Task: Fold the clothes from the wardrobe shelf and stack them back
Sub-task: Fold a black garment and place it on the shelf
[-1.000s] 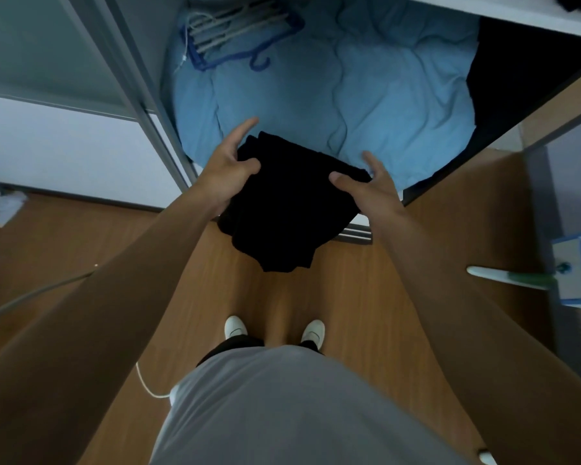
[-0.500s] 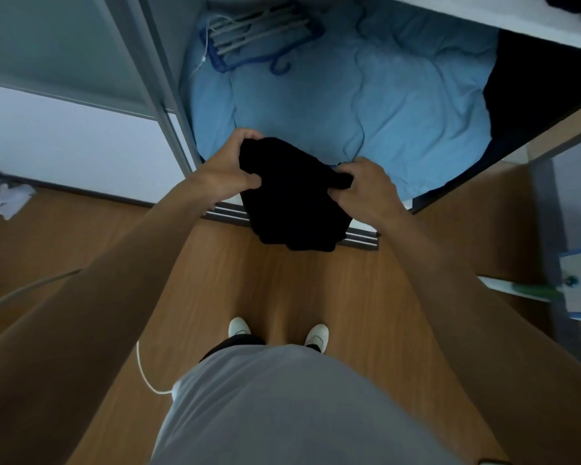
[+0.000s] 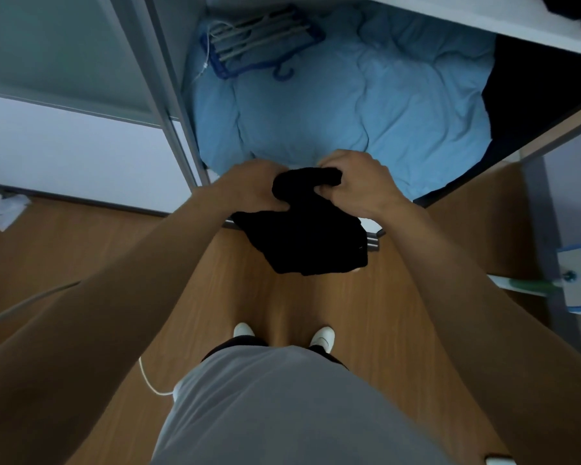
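Change: a second ago the fingers lay spread along a wide black garment point(image 3: 309, 243). Now the cloth is bunched narrower, with the hands closer together.
Left hand point(image 3: 252, 186): clenched on the garment's upper left fold, centre frame.
Right hand point(image 3: 356, 186): clenched on the rolled top edge, just beside the left.
Garment: held in the air at centre frame, hanging over the wooden floor point(image 3: 215, 280) just in front of the blue duvet point(image 3: 366, 95).
Meaning: the fold looks to be midway, and nothing is stacked yet.
Writing: none legible, and no brand shows on the garment or on the hangers point(image 3: 259, 41) at upper centre.
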Motion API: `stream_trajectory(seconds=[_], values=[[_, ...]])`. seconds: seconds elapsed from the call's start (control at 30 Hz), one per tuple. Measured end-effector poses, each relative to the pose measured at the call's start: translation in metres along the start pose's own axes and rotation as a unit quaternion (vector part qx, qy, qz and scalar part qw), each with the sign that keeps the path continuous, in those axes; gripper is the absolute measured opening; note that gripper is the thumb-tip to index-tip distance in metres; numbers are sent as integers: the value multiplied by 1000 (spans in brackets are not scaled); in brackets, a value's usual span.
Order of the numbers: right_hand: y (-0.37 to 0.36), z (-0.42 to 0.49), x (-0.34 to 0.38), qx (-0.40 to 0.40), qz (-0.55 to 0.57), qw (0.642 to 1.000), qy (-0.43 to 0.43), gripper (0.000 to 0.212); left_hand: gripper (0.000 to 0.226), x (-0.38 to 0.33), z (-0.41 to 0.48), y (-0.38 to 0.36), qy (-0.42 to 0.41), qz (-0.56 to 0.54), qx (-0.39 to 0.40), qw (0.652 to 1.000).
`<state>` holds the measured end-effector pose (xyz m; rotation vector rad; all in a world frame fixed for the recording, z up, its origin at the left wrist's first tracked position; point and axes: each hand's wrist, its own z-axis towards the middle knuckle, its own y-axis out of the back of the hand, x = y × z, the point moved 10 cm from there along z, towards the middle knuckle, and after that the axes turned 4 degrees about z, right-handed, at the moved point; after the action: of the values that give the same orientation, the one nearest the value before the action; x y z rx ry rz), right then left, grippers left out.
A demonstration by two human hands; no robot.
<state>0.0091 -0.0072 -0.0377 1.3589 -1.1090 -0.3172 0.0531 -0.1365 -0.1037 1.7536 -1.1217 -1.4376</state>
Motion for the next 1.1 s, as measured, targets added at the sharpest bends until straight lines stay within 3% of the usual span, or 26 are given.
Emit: stream_trajectory(seconds=[0.03,0.1,0.17,0.23,0.27,0.3,0.33,0.4,0.43,0.53,0.6,0.63,0.67,0.77,0.87,0.97,1.1], values=[[5,1,0,-19,16,1000,-6,20,26,-1,1,7,8,0,-36,999],[19,-2,-5,-95,83,992,-23,24,25,3,-1,22,36,2,-95,995],[38,-16,-8,-219,145,964,-26,34,24,10,-1,38,60,-1,-137,989],[48,-34,-11,-314,188,929,-55,24,23,16,-3,57,81,1,-165,983],[41,-36,-17,-306,234,919,-89,13,23,18,-3,66,86,-1,-178,980],[22,-32,-22,-239,317,907,-138,9,23,20,-2,75,91,-2,-189,978],[-10,-27,-22,-123,411,881,-197,22,22,21,-2,85,98,-1,-198,975],[-65,-29,-1,115,563,769,-278,58,17,17,-1,106,96,8,-222,970],[-74,-25,9,170,632,701,-283,76,16,11,-2,117,85,15,-237,968],[-48,11,21,133,821,497,-246,110,20,-7,-4,142,21,7,-253,967],[-16,35,31,108,880,413,-209,120,26,-22,-8,155,-39,18,-248,968],[1,44,40,106,890,404,-185,118,21,-27,-9,158,-68,-5,-230,971],[17,51,47,103,889,418,-157,111,9,-36,-10,160,-106,-46,-201,973],[56,65,60,56,840,533,-87,72,48,-61,-18,168,-181,-148,-96,968],[85,70,74,-1,781,623,-44,39,50,-67,-18,185,-185,-222,-52,956],[109,80,93,-18,741,671,-12,40,56,-60,-6,215,-156,-248,-130,947],[147,104,119,-26,743,667,52,37,72,-59,18,258,-129,-147,-264,945]])
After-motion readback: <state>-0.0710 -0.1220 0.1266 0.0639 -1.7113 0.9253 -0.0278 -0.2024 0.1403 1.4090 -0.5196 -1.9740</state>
